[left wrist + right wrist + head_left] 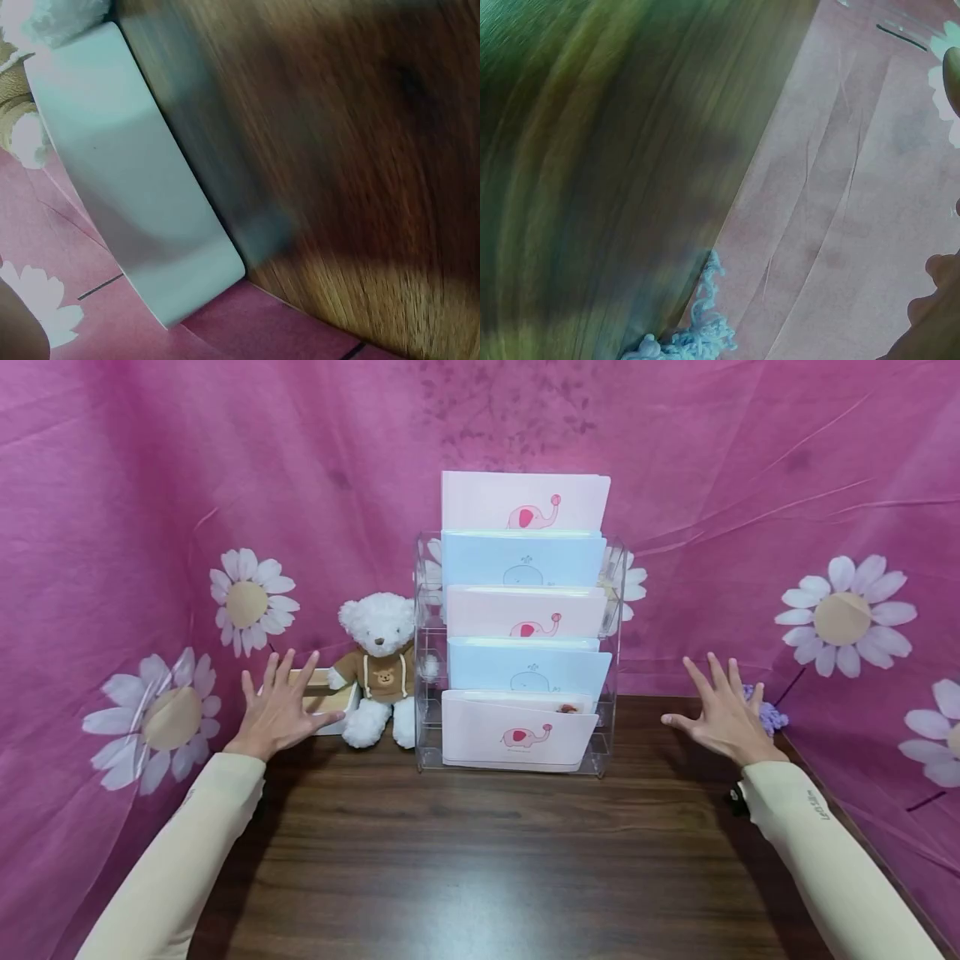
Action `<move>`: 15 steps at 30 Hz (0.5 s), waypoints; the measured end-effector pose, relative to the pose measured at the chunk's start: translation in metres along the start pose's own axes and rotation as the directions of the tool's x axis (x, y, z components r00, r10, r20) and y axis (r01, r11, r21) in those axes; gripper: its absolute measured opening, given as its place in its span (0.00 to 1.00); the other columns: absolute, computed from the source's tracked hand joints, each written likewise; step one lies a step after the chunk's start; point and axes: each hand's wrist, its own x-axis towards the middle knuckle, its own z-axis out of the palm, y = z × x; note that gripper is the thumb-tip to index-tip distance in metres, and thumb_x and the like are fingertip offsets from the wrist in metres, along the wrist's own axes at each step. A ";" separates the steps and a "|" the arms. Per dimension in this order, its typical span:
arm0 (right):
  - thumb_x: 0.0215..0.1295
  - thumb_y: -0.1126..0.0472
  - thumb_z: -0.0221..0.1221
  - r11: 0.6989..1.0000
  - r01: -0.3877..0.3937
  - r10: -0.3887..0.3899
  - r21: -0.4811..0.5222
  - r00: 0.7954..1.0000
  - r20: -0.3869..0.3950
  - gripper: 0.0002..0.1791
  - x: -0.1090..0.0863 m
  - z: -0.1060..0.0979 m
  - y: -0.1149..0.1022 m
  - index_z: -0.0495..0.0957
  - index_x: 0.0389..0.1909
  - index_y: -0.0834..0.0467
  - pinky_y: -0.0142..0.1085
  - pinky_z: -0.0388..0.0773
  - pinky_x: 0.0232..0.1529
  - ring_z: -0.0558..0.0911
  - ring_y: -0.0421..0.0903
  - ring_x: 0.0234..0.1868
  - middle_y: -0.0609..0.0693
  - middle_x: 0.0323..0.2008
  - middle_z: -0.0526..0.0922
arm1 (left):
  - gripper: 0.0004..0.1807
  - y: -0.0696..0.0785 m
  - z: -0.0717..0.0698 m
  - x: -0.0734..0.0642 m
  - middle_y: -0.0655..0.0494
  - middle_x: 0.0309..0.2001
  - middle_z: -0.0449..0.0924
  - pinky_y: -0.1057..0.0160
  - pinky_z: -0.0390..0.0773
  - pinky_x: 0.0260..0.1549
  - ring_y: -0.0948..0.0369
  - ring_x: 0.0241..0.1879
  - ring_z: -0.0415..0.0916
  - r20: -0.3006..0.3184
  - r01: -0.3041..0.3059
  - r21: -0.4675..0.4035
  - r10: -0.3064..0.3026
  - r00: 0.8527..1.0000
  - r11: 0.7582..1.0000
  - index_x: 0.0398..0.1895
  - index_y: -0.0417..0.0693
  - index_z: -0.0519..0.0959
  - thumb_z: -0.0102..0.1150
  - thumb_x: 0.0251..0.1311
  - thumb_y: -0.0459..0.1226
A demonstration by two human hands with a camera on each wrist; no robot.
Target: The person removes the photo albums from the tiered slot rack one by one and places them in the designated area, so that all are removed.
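Observation:
Both hands are held out over the wooden table with fingers spread, and neither holds anything. The left hand (276,710) overlaps a small white box (347,700) with a tan inside in the head view; its white side fills part of the left wrist view. Over the far right of the table is the right hand (726,714), in front of a purple knitted item (771,714) that it partly hides. Between the hands stands a clear tiered rack (423,743) filled with pink elephant folders (517,735) and blue whale folders (525,672).
A white teddy bear (381,643) in a brown hoodie sits against the rack's left side. Pink cloth (712,510) with big daisies hangs behind and on both sides of the table (480,860). A small reddish-brown item (573,708) peeks from the front folder.

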 end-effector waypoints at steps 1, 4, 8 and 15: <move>0.59 0.27 0.61 1.000 -0.002 0.002 0.006 1.000 -0.002 0.60 0.001 -0.001 -0.001 0.38 0.83 0.40 0.83 0.21 0.64 0.27 0.69 0.80 0.63 0.83 0.36 | 0.63 0.001 0.000 0.000 0.38 0.83 0.37 0.19 0.28 0.70 0.37 0.82 0.30 -0.003 0.000 -0.008 0.000 1.000 1.000 0.83 0.65 0.39 0.58 0.52 0.74; 0.60 0.29 0.62 1.000 -0.006 0.007 0.028 1.000 -0.013 0.59 0.003 -0.003 -0.003 0.38 0.83 0.41 0.84 0.23 0.63 0.28 0.70 0.80 0.63 0.82 0.36 | 0.62 0.002 -0.001 0.002 0.38 0.83 0.37 0.19 0.28 0.70 0.38 0.82 0.29 -0.007 -0.001 -0.031 0.000 1.000 1.000 0.83 0.66 0.37 0.57 0.52 0.74; 0.61 0.32 0.63 0.996 -0.019 0.022 0.090 0.999 -0.035 0.59 0.007 -0.007 -0.007 0.38 0.83 0.43 0.85 0.27 0.64 0.31 0.71 0.80 0.64 0.82 0.36 | 0.62 0.005 -0.002 0.005 0.39 0.83 0.38 0.20 0.31 0.71 0.39 0.82 0.30 -0.020 -0.002 -0.078 0.000 1.000 0.997 0.83 0.68 0.35 0.57 0.52 0.74; 0.64 0.36 0.63 0.985 -0.013 0.024 0.174 0.998 -0.061 0.58 0.020 -0.021 -0.019 0.37 0.83 0.48 0.85 0.33 0.65 0.37 0.73 0.80 0.67 0.81 0.41 | 0.63 0.011 -0.008 0.007 0.37 0.82 0.41 0.25 0.37 0.74 0.37 0.81 0.34 -0.041 -0.016 -0.150 0.010 0.999 0.989 0.83 0.65 0.35 0.60 0.53 0.70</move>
